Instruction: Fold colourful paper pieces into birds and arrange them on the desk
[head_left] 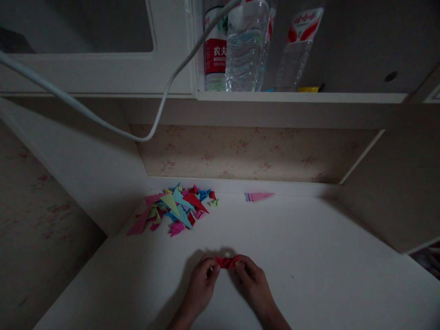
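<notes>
A small piece of folded red paper [226, 262] is stretched between my two hands, low in the middle of the head view, over the white desk [309, 256]. My left hand [203, 280] pinches its left end with thumb and fingers. On the other end, my right hand [250, 277] is closed in the same kind of pinch. The paper looks creased, and my fingertips hide both of its ends. Beyond my hands, to the left, lies a heap of folded coloured paper pieces [178, 206] in pink, red, blue and green.
A pink folded paper piece [259, 196] lies at the desk's back edge. Above, a shelf [302, 97] holds plastic bottles [245, 50] and a yellow item [308, 90]. A white cable [151, 133] hangs down in front of the cabinet. Panels stand at both sides.
</notes>
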Tool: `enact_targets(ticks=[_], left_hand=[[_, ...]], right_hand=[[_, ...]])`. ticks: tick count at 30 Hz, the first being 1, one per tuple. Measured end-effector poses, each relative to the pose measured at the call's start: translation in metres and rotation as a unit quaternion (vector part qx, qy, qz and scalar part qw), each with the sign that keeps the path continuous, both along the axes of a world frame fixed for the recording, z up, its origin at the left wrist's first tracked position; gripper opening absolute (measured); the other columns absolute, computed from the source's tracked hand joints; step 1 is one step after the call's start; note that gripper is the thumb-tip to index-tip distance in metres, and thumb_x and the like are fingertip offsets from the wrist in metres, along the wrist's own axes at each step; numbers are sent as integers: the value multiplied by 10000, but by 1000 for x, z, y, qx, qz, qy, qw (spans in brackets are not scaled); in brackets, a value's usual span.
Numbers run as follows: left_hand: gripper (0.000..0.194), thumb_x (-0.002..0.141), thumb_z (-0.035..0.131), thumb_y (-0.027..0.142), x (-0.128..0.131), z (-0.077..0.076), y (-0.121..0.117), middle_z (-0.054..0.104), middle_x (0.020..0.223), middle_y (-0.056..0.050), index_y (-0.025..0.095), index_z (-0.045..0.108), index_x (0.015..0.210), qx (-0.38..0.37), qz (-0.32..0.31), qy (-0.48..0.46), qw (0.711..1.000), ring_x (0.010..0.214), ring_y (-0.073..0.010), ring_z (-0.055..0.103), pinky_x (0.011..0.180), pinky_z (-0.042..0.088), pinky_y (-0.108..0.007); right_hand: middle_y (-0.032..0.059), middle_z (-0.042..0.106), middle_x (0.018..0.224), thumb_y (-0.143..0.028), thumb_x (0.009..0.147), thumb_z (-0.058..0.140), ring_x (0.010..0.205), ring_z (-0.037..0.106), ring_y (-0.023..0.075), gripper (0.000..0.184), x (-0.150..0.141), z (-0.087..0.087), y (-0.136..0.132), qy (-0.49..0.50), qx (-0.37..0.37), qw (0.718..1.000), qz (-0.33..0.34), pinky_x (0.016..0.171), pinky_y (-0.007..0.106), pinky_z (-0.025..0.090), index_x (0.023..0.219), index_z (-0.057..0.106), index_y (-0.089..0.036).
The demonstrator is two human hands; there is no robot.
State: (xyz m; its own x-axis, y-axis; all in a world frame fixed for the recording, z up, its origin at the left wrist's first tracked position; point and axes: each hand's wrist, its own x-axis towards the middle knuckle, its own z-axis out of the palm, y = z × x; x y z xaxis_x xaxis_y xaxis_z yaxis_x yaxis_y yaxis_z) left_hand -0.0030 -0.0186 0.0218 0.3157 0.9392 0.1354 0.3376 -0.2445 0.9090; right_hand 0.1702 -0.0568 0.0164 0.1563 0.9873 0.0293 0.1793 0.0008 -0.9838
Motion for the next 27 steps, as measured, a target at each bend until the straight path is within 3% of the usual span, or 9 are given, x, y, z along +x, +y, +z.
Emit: enact_targets(ticks=[8, 14, 27], left_hand=[[281, 897, 465, 358, 0, -7, 1, 595, 812, -51, 160, 635, 796, 9, -20, 16, 1000, 717, -157, 537, 649, 407, -240], [253, 888, 488, 331, 0, -3, 0, 600, 811, -47, 164, 643, 778, 7, -24, 14, 1000, 715, -151, 541, 638, 403, -227], [240, 882, 488, 312, 1, -3, 0, 603, 810, -47, 167, 654, 786, -3, -27, 25, 999, 728, -155, 554, 645, 410, -235]], right_hand=[[18, 580, 676, -507, 867, 501, 626, 479, 144, 387, 0, -4, 0, -5, -11, 1000, 0, 576, 234, 367, 868, 660, -153], [10, 553, 661, -510, 868, 500, 603, 454, 134, 389, -1, 0, -1, 20, -13, 1000, -2, 551, 226, 349, 864, 666, -158], [22, 592, 695, -515, 876, 478, 659, 508, 156, 397, 0, 2, 0, -4, -15, 1000, -5, 606, 229, 389, 829, 670, -171]])
